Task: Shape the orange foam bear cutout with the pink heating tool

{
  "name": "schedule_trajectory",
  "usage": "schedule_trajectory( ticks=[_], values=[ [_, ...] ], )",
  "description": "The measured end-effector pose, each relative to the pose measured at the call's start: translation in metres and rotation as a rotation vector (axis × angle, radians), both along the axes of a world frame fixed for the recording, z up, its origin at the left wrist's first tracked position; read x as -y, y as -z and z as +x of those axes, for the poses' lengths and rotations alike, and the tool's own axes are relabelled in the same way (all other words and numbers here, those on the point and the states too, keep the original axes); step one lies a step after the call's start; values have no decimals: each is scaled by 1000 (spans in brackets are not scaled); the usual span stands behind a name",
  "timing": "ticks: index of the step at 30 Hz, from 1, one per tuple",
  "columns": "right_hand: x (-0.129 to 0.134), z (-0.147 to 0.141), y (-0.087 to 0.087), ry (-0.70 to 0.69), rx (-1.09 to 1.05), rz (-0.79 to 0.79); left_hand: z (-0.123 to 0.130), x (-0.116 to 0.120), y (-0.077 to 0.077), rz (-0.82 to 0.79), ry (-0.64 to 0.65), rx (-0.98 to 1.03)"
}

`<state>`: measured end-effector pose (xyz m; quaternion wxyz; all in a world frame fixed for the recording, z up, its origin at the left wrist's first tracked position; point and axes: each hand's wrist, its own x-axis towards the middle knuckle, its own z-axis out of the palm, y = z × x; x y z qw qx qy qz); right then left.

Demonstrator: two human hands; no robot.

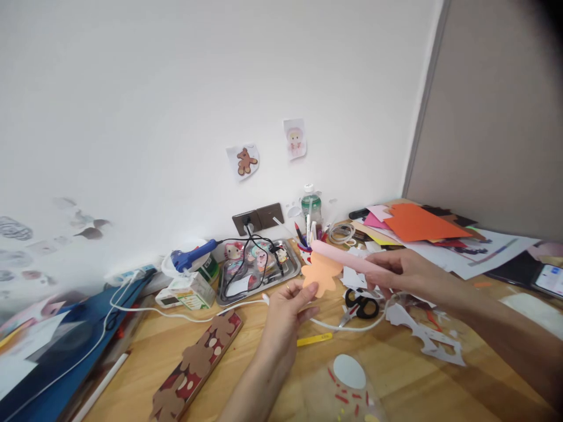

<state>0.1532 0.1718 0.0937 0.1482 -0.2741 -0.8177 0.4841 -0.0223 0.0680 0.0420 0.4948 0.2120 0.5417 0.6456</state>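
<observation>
My left hand (pixel 290 310) pinches the lower left edge of an orange flower-like cutout (pixel 323 272) between thumb and fingers, above the wooden table. In my right hand (pixel 393 272) is a long pale pink piece (pixel 343 257) with a rounded end, which slants up to the left. That rounded end overlaps the top of the orange cutout; whether they are joined I cannot tell. Black-handled scissors (pixel 361 303) lie beneath my right hand. Nearer me, a clear sheet holds a white oval (pixel 349 371) and small red strips.
A long box (pixel 197 366) with brown bear shapes lies left. Behind it stand a metal tray (pixel 292 269) and a blue glue gun (pixel 192 256). Coloured papers (pixel 422 223) are piled right. A white cable (pixel 185 317) crosses the table; paper scraps (pixel 424 337) lie right.
</observation>
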Motion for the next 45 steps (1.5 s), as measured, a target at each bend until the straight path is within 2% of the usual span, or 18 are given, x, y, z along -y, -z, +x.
schedule_trajectory(
  ticks=[5,7,13,17,24,30,32,37,41,45],
  values=[
    [-12,8,3,144,-84,-13,-2,2,-3,32,-36,25],
    [-15,11,3,162,-122,-26,-3,2,-4,58,-54,37],
    [1,1,2,-33,11,-15,1,0,1,12,-66,58],
    [9,-6,7,-62,9,-35,4,-2,5,-25,-49,60],
    [2,-2,5,-2,-27,-36,2,-1,4,-12,-35,15],
    [-9,6,0,151,-103,-42,-1,-2,3,12,-58,38],
    [-10,7,0,108,-87,-56,0,-2,2,25,-73,51],
    [0,-1,8,-102,-6,-55,2,-1,3,6,-74,57],
    [5,-6,16,-109,-7,-76,4,-1,6,-8,-32,49],
    [7,-5,13,-85,-1,-28,3,-1,5,14,-11,18]
  ],
)
